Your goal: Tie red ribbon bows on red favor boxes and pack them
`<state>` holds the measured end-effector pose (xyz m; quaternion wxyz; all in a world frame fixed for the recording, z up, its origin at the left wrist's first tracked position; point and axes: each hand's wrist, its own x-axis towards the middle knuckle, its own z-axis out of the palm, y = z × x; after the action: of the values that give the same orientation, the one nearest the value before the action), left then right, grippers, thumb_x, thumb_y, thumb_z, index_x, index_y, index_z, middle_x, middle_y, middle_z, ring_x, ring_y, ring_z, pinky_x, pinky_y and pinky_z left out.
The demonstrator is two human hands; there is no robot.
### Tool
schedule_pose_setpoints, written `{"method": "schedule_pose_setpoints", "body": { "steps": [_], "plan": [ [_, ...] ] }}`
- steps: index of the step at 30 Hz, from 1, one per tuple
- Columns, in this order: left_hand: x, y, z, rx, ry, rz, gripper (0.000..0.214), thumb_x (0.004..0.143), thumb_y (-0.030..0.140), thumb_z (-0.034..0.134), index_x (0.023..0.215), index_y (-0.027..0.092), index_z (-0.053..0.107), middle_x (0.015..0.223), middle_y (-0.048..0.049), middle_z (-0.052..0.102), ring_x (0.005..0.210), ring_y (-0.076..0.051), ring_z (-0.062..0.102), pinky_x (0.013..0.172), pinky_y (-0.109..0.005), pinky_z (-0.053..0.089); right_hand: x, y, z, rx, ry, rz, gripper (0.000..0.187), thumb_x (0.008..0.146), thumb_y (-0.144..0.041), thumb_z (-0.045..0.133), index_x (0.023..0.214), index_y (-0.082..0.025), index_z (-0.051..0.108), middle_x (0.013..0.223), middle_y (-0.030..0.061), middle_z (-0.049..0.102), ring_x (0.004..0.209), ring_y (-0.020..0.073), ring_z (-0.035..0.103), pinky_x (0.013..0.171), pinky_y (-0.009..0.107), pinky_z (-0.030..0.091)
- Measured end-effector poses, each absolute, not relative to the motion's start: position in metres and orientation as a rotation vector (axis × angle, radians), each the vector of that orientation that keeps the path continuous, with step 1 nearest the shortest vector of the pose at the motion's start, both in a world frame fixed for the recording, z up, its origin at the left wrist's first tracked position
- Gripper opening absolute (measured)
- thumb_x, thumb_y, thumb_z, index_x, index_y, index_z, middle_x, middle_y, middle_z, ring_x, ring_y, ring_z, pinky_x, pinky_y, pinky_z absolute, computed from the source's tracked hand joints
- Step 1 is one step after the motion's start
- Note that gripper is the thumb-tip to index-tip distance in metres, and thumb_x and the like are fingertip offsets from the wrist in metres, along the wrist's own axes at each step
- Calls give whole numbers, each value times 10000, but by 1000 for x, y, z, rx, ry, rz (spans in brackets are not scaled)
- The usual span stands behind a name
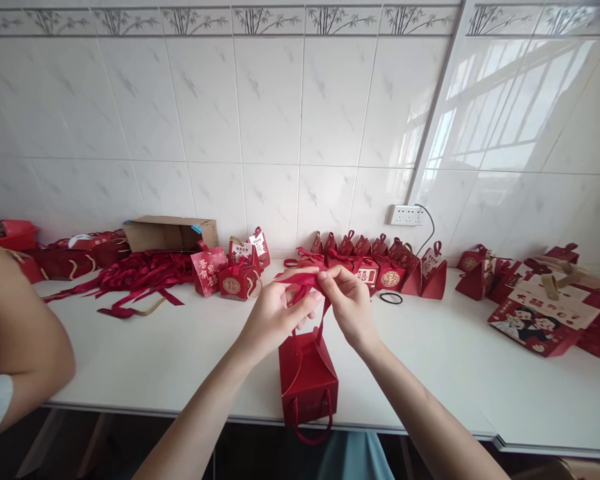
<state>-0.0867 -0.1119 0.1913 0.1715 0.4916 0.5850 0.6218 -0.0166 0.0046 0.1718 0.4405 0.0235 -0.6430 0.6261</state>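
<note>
A red gift box (309, 380) stands near the front edge of the table, with a rope handle hanging from its near side. Red ribbon (306, 281) rises from the top of this box to both of my hands. My left hand (280, 310) pinches the ribbon between thumb and fingers, left of the box's middle. On the other side, my right hand (347, 300) has thumb and forefinger closed on the same ribbon. The two hands nearly meet above the box. Folds of ribbon between the fingers are partly hidden.
Loose red ribbons (165, 270) lie left of centre, before an open cardboard box (175, 235). Small red boxes (393, 273) stand in rows by the tiled wall. More gift boxes (540, 320) sit at the right. Another person's arm (25, 333) reaches in at the left.
</note>
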Motion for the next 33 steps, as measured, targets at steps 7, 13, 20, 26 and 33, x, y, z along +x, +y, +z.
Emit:
{"method": "schedule_pose_setpoints", "body": {
  "steps": [7,13,20,26,33],
  "plan": [
    [-87,-107,189,1429,1632,2028,241,834,359,579,924,164,688,624,-6,623,531,-110,563,523,-229,474,-12,-8,178,91,-1647,1531,300,838,-423,606,656,-206,506,526,-37,546,506,127,541,569,267,435],
    [-90,-109,191,1477,1594,2134,193,833,329,594,941,208,699,550,22,606,430,-93,532,459,-216,450,-11,-4,181,-5,-1691,1441,285,799,-468,631,730,-197,576,670,0,595,633,135,544,614,260,427],
    [-89,-113,199,1399,1666,2018,233,847,389,566,949,181,587,425,51,569,283,-97,502,321,-181,381,-12,-5,187,74,-1622,1536,173,796,-369,651,771,-202,611,732,4,595,705,143,550,662,269,449],
    [-91,-107,198,1220,1599,2106,317,779,469,619,862,184,510,558,34,596,368,-140,580,270,-209,438,-11,-3,180,123,-1667,1298,97,847,-287,600,781,-217,583,746,6,568,729,154,546,691,297,450],
    [-95,-107,199,1157,1431,2126,316,773,434,641,696,158,508,674,4,631,398,-70,530,329,-177,429,6,4,171,382,-1902,658,127,858,-147,555,853,-239,643,913,57,540,901,199,541,788,375,471]
  ]
}}
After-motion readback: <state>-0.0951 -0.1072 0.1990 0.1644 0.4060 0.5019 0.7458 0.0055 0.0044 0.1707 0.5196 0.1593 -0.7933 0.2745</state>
